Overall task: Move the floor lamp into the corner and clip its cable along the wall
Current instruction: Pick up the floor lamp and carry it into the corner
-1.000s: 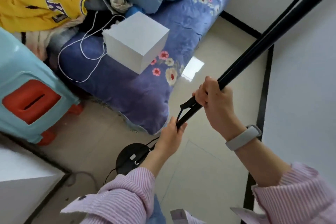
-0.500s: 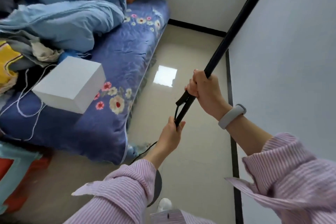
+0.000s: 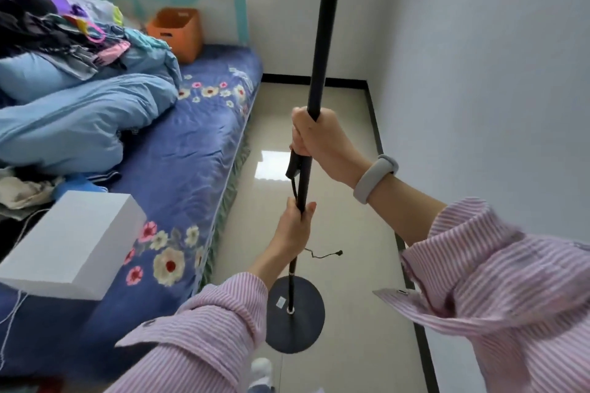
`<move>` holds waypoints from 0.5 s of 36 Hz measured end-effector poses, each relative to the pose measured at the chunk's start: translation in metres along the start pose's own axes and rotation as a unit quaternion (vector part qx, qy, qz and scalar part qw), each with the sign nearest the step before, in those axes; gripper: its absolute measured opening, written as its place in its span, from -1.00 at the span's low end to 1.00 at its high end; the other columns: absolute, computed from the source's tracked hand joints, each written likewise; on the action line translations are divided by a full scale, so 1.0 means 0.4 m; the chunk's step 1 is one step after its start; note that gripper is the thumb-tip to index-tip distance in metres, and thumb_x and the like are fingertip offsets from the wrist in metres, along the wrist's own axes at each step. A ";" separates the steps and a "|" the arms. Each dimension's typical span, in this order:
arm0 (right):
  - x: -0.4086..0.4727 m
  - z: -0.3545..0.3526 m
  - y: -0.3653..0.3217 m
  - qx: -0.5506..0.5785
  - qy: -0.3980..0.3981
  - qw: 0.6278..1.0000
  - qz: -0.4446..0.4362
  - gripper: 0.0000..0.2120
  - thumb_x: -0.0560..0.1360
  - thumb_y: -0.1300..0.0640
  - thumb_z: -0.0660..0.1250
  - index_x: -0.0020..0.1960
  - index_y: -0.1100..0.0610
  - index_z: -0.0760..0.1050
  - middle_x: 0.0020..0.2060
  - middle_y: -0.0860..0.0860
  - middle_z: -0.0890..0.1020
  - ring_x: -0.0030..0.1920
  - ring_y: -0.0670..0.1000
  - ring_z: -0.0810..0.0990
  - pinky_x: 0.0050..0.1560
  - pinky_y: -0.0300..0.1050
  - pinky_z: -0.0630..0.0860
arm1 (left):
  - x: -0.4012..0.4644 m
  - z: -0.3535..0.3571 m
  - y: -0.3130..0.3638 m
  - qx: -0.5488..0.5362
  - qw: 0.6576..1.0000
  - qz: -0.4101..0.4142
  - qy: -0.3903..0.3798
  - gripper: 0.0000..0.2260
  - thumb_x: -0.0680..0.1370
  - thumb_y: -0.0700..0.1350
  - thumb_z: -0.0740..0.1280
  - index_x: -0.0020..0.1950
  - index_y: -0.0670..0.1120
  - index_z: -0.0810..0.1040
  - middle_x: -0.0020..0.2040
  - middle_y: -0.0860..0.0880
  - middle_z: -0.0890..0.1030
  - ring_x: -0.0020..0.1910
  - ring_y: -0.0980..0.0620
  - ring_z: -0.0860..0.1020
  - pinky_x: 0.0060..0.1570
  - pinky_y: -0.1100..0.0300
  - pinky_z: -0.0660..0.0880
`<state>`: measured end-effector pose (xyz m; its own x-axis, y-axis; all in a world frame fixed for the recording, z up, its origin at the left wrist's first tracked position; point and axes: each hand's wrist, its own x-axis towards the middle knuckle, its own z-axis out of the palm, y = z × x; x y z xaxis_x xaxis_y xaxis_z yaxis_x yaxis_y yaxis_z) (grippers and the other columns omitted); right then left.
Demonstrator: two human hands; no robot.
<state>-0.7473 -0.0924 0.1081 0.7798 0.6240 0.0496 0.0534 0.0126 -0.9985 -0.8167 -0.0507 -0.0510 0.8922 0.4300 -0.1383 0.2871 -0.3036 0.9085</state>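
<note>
- Black metal is what both sets of fingers are clamped on: the right hand (image 3: 319, 140) wraps the slim black pole of the floor lamp (image 3: 321, 51) high up, and the left hand (image 3: 292, 230) grips the same pole lower down, fingers (image 3: 308, 209) curled round it together with the thin black cable (image 3: 293, 190).
- The pole's long axis runs nearly upright, from above the right hand, out of the top of the view, down past the left hand.
- Below the left hand sits the round black disc base (image 3: 295, 325); whether it touches the pale tiled floor (image 3: 348, 207) or hangs just above it cannot be told.
- A loose end of cable (image 3: 325, 254) trails just right of the left wrist.
- Ahead of both hands, beyond the pole, the room corner (image 3: 367, 81) lies where the black skirting meets; the right hand is nearer the grey side wall (image 3: 479, 73).
- To the left of the hands runs the bed with its blue flowered sheet (image 3: 191, 150), so the coming move is probably straight forward along the floor strip.
</note>
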 end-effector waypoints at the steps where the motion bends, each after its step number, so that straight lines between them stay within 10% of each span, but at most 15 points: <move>1: 0.029 -0.009 0.001 -0.003 0.000 1.000 -0.001 -0.63 0.52 0.25 0.08 -0.45 0.07 0.18 -0.57 -0.01 0.23 -0.60 -0.10 0.20 -0.41 -0.17 0.25 | 0.032 0.001 0.007 0.001 1.000 0.004 -0.005 -0.80 0.61 -0.02 0.13 -0.10 -0.14 0.28 -0.40 0.02 0.34 -0.49 0.09 0.28 -0.53 0.29 0.27; 18: 0.663 -0.212 -0.002 0.025 0.068 0.997 -0.003 -0.61 0.47 0.34 0.02 -0.48 0.05 0.09 -0.69 -0.13 0.22 -0.63 -0.12 0.16 -0.56 -0.32 0.23 | 0.726 -0.036 0.117 0.016 0.994 0.069 -0.089 -0.81 0.61 -0.01 0.12 -0.20 0.04 0.25 -0.38 0.03 0.34 -0.47 0.11 0.27 -0.58 0.38 0.25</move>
<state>-0.4876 0.0067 0.1241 0.8569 0.5126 0.0544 0.0293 0.0570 -0.9979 -0.5492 0.0720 -0.0430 0.9704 0.2267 -0.0831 0.1661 -0.3770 0.9112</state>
